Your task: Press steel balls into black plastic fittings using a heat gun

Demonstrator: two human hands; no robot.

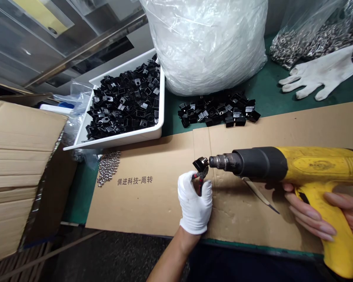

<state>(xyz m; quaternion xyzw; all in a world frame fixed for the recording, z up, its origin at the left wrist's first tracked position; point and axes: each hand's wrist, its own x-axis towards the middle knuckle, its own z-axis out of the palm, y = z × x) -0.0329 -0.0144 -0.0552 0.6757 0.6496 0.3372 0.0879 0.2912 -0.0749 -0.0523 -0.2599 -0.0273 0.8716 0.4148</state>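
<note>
My left hand, in a white glove, is closed around small pliers with red and black handles. The pliers' jaws hold a black plastic piece with a bit of metal on it. Bare-skinned, my right hand grips the handle of a yellow heat gun. The gun's metal nozzle points left, right beside the black piece. Under the gun, a thin pointed tool with a light handle lies on the cardboard sheet.
A white bin of black pieces stands behind left, with small metal parts before it. Loose black pieces lie below a big plastic bag. A white glove and bagged metal parts are back right; a cardboard box is left.
</note>
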